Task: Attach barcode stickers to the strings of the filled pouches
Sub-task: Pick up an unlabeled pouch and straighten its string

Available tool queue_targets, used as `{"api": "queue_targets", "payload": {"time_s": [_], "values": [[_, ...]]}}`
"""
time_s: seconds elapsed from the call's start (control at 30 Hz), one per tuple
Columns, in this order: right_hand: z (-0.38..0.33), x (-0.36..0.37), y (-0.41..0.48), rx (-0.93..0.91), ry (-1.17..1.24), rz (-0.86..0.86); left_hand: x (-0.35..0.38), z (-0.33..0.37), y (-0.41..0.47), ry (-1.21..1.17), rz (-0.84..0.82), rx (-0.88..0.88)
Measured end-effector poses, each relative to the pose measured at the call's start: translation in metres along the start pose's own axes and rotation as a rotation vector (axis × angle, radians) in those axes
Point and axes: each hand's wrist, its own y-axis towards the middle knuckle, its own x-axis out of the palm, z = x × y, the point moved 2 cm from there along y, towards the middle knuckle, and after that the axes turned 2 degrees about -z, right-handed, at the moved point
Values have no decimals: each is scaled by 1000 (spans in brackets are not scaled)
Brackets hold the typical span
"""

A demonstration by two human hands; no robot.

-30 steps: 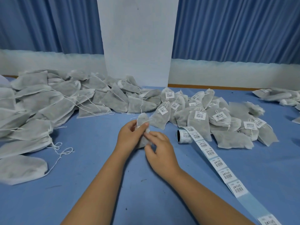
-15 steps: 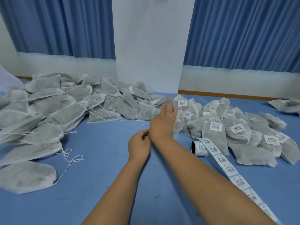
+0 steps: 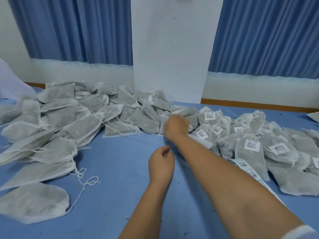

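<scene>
Soft, even indoor light with a cool blue cast.
Faint shadows under the forearms; wide-angle bending at the edges; slight overall softness.

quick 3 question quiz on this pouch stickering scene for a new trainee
1. True or false: the pouches in the left pile already carry barcode stickers.
2. The stickered pouches lie: A left of the right hand; B right of it; C on both sides.
3. Fill in: the left hand holds ____, while the right hand reaches onto a pouch at the left pile's right end.
Key: 1 false; 2 B; 3 nothing.
</scene>
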Motion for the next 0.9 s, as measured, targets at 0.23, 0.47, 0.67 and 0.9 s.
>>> {"api": "queue_targets", "payload": {"time_s": [0.23,0.47,0.67,0.9], "values": [[-40,-34,-46,-401,692,213,-18,4,0,-160,184,65],[10,-40,-130,-89,1195,-2,-33,23,-14,121,192,513],[69,-52,-171,35,1286,-104,-31,24,-40,528,-87,851],[78,-31,-174,134,928,-128,-24,9,-40,669,-126,659]]}}
